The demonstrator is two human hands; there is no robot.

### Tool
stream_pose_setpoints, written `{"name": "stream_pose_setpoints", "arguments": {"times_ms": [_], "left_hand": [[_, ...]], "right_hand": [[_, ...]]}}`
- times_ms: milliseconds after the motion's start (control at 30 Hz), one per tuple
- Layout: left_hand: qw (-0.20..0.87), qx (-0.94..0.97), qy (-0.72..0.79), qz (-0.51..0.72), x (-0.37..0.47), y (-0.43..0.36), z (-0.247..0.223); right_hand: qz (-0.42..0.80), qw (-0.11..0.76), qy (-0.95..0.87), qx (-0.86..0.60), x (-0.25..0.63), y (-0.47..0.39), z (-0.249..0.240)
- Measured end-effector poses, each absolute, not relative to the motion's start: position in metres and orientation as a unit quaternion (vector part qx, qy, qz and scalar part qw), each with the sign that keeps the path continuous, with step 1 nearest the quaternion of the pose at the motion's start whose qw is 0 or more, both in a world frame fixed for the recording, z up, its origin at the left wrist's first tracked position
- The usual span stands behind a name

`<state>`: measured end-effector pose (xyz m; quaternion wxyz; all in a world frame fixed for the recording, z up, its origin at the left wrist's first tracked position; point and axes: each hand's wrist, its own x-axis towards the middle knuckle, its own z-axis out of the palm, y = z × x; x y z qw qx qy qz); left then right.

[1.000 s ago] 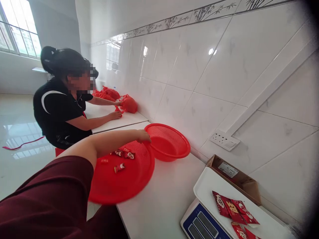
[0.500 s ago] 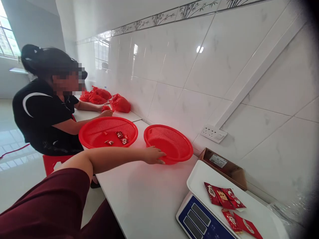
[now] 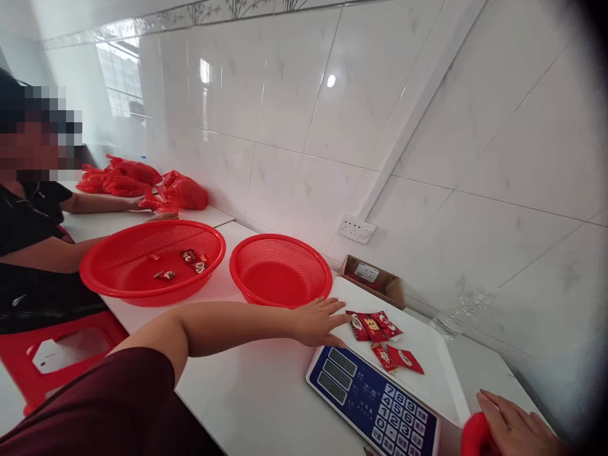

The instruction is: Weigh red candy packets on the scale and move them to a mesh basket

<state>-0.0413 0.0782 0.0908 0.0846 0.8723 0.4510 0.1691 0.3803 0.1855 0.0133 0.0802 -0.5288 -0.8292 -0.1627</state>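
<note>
My left hand [image 3: 323, 322] is over the left end of the scale's white tray [image 3: 441, 361], fingers spread, holding nothing, its tips close to the red packets. Several red packets [image 3: 373, 328] lie in two groups on the tray. The scale's blue keypad panel [image 3: 370, 396] faces me. At the lower right edge, my right hand [image 3: 517, 421] rests against a red rounded object [image 3: 477, 436], its fingers over it; the rest of that object is cut off.
Two red baskets stand left of the scale: the nearer one [image 3: 280, 294] bare inside, the farther one [image 3: 152, 291] with several small packets. A person [image 3: 28, 221] handles red bags [image 3: 183, 190]. An open carton [image 3: 392, 291] and clear plastic [image 3: 463, 313] lie near the wall.
The view has turned right. My left hand has moved from the nearer basket to the scale's tray. My right hand and the red object have come into view at lower right.
</note>
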Motion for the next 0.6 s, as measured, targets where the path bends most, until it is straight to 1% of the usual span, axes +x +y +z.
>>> {"name": "stream_pose_setpoints", "arguments": {"times_ms": [100, 167, 233, 367, 600], "left_hand": [[0.075, 0.888, 0.426, 0.157, -0.006, 0.099, 0.088], [0.071, 0.894, 0.416, 0.15, 0.013, 0.112, 0.087], [0.076, 0.898, 0.414, 0.132, 0.027, 0.123, 0.086], [0.077, 0.903, 0.413, 0.092, 0.036, 0.137, 0.084], [0.06, 0.887, 0.444, 0.115, 0.029, 0.138, 0.087]], "right_hand": [[-0.192, 0.009, -0.818, -0.541, 0.382, 0.185, 0.016], [-0.189, -0.006, -0.816, -0.546, 0.38, 0.182, 0.019], [-0.179, 0.009, -0.812, -0.555, 0.377, 0.179, 0.022], [-0.144, 0.068, -0.793, -0.588, 0.371, 0.176, 0.026], [-0.091, 0.125, -0.779, -0.607, 0.369, 0.176, 0.023]]}}
